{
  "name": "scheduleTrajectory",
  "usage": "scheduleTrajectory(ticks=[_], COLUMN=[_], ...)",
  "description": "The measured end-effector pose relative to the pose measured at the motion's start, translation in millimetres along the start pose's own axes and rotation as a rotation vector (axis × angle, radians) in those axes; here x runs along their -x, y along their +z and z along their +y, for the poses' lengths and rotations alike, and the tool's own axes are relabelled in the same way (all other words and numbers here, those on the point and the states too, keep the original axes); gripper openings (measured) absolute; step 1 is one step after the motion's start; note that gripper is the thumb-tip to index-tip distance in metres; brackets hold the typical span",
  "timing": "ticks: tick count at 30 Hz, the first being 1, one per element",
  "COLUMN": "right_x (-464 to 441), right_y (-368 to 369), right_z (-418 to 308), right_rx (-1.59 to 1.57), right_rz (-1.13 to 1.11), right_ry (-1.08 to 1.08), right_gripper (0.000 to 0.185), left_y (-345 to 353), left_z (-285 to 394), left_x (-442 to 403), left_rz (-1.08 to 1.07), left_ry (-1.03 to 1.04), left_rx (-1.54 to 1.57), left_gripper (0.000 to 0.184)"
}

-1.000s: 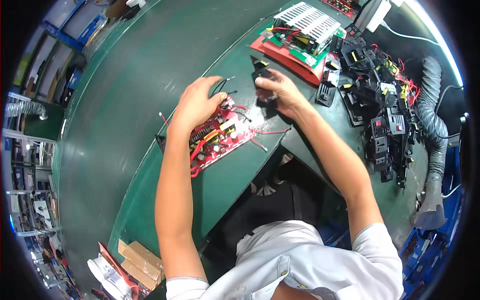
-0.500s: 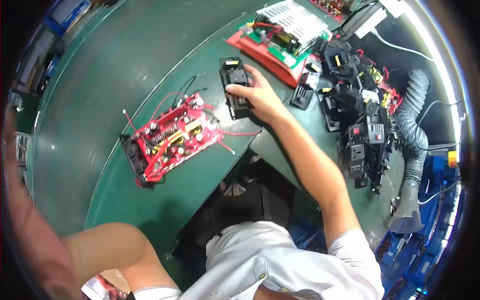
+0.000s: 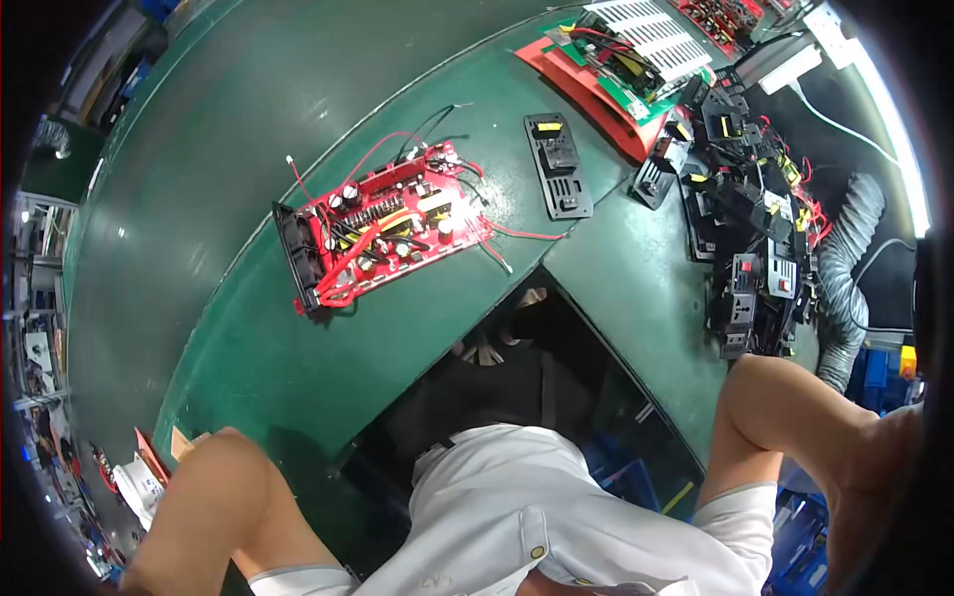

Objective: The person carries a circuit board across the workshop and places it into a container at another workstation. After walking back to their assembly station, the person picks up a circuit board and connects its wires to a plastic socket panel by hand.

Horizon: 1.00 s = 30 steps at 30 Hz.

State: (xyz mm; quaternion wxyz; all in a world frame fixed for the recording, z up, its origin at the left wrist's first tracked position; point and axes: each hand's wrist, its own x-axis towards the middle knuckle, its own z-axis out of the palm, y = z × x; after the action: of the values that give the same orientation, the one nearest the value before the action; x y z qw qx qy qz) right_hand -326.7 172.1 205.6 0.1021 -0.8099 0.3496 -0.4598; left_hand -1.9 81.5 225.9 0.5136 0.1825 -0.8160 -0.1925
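A black plastic end panel with a yellow sticker and slots lies flat on the green bench, with neither hand on it. Left of it rests a red circuit board with wires, coils, capacitors and a black fan at one end. My right arm is bent at the lower right, and what shows of my right hand is at the dark right edge, its fingers not readable. My left arm bends down at the lower left, its hand outside the picture.
A pile of black panels with wires sits on the right, beside a grey flexible duct. At the back, a green board with a white vented cover stands on a red tray. The bench edge borders a dark gap before me.
My right hand has let go of the black panel and drawn back to the right edge. My left forearm has dropped from the left edge. The view has shifted.
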Motion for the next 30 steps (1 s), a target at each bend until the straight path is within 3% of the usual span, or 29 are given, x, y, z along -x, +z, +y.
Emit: scheduleTrajectory(ticks=[8, 30], right_x=[14, 20], right_y=[-13, -20], right_z=[-5, -6], right_rx=[-0.05, -0.079], right_rz=[0.133, 0.236], right_ry=[-0.11, -0.201], right_gripper=[0.049, 0.05], left_y=[4, 5], left_z=[7, -1], left_x=[-1, 2], left_rz=[0.042, 0.034], left_ry=[0.012, -0.028], left_rx=[-0.042, -0.075], left_gripper=[0.051, 0.047])
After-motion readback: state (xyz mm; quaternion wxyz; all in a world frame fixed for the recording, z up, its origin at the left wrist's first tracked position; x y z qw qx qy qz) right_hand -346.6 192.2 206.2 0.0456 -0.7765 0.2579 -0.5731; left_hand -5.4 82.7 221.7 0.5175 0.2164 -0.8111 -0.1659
